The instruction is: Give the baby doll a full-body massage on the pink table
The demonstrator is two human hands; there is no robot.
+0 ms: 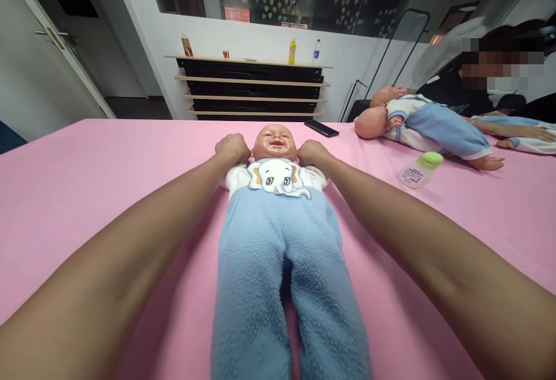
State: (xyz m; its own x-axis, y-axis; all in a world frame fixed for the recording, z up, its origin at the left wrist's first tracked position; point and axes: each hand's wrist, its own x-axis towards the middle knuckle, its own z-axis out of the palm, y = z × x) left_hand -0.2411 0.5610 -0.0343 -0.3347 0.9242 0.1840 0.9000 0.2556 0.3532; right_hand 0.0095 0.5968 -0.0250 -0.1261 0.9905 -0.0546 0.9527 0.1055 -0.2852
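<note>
A baby doll (pixel 282 235) lies face up on the pink-covered table (pixel 56 194), its head at the far side and its legs towards me. It wears fuzzy light-blue trousers and a white top with an elephant on the chest. My left hand (pixel 233 148) is closed at the doll's shoulder, left of its head. On the other side, my right hand (pixel 313 153) is likewise closed at the shoulder beside the head. My curled fingers hide exactly which part of the doll or its clothing they grip. Both forearms reach along the doll's sides.
A black phone (pixel 321 128) lies beyond my right hand. To the right are a lotion bottle (pixel 420 170) with a green cap and another doll (pixel 447 122) in blue and white. A person (pixel 473 79) is at the far right. Behind stands a shelf (pixel 256 81) with bottles on top.
</note>
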